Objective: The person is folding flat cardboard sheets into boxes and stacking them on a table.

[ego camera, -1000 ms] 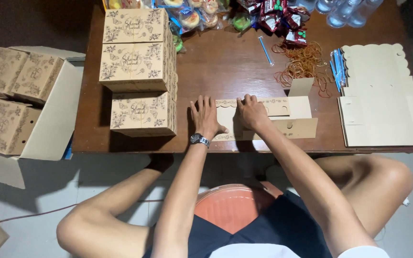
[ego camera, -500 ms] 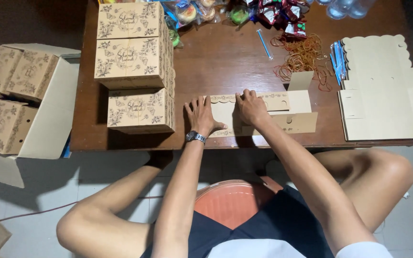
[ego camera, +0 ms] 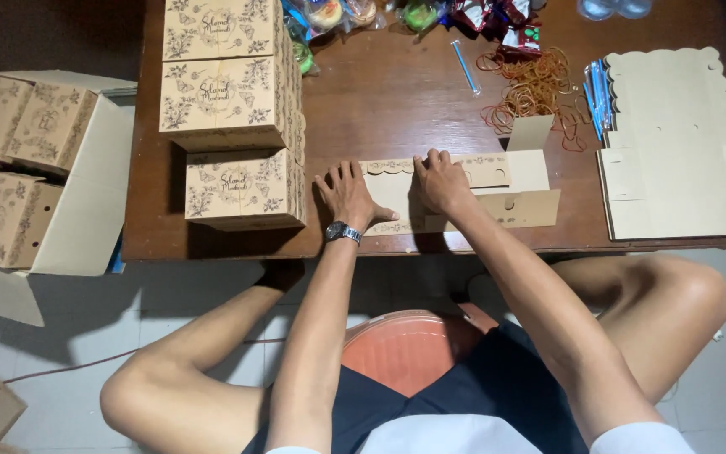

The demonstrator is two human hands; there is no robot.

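Rubber bands [ego camera: 535, 88] (loose), printed boxes [ego camera: 228, 101]

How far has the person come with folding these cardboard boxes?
Done: three folded boxes stand stacked on the table, and more sit in the open carton at the left. In hand: the left hand and right hand press a flat box blank. Left: a stack of flat blanks waits at the right.

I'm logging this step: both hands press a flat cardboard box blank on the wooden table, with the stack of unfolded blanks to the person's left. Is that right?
Not quite. The head view shows the stack of unfolded blanks on the person's right; folded boxes stand on the left. The left hand and right hand do press the flat blank.
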